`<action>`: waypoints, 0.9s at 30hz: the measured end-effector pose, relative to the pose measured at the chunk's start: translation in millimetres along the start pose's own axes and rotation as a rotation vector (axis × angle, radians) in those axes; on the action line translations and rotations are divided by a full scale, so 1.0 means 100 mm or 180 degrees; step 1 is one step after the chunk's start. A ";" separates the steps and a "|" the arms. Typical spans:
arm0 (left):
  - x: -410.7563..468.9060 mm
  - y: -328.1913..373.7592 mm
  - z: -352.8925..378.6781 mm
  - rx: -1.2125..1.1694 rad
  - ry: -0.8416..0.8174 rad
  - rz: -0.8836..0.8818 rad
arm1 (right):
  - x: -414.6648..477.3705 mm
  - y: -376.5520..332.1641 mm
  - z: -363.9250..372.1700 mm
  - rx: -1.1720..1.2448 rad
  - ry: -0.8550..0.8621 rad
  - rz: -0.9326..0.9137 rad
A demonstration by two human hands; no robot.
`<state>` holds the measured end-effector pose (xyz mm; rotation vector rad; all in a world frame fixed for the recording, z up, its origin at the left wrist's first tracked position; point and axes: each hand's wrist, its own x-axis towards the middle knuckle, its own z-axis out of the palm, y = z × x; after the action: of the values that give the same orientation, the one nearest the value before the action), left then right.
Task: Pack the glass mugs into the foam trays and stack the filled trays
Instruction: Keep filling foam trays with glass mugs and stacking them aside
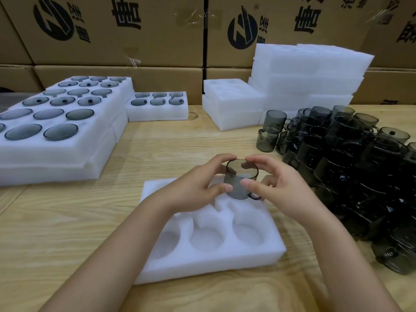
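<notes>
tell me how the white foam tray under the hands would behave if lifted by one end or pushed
The foam tray is probably very light: it looks like soft white foam, and its near pockets are empty. Deep cut-outs leave thin walls, so it may flex when lifted by one end. Pushed, it would likely slide on the smooth wooden table.

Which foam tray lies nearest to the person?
The lone tray below the held mug, its near pockets bare; filled trays sit left, spare trays behind right.

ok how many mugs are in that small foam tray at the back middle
6 mugs in the small foam tray: far row left, middle, right; near row left, middle, right. None looks hidden.
</notes>
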<state>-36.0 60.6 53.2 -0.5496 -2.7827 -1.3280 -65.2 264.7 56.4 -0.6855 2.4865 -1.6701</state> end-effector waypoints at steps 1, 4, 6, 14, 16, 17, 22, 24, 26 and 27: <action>0.00 -0.01 0.00 0.0038 -0.0005 -0.0007 | 0.00 0.01 0.01 -0.0221 0.0038 -0.0086; 0.00 -0.02 0.00 0.0221 -0.0037 0.0024 | 0.00 0.05 0.00 -0.0576 0.0093 -0.0178; 0.01 -0.03 0.00 0.0294 -0.0029 0.0059 | 0.01 0.08 0.00 -0.0734 0.0057 -0.0169; 0.00 -0.01 0.01 0.0464 0.0092 -0.0055 | 0.02 0.08 0.10 -0.0909 -0.0125 -0.0089; 0.00 0.02 0.01 0.0539 0.0064 -0.0056 | 0.03 0.05 0.22 -0.1090 -0.0347 -0.0325; -0.01 0.04 0.00 0.0593 0.0017 -0.0042 | 0.03 0.04 0.28 -0.1308 -0.0590 -0.0356; -0.01 0.11 0.02 0.1449 -0.0272 -0.0186 | 0.07 0.07 0.36 -0.2344 -0.1032 0.0153; 0.00 0.14 0.02 0.1743 -0.0323 -0.0268 | 0.06 0.07 0.39 -0.2487 -0.0978 0.0184; 0.01 0.16 0.02 0.1969 -0.0309 -0.0303 | 0.04 0.07 0.40 -0.2456 -0.0942 0.0177; 0.01 0.16 0.02 0.2026 -0.0294 -0.0328 | 0.03 0.06 0.40 -0.2372 -0.0909 0.0157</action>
<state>-31.9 71.4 64.2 -0.4372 -3.0943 -0.3657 -57.7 230.8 34.9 -0.8214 2.8254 -0.5251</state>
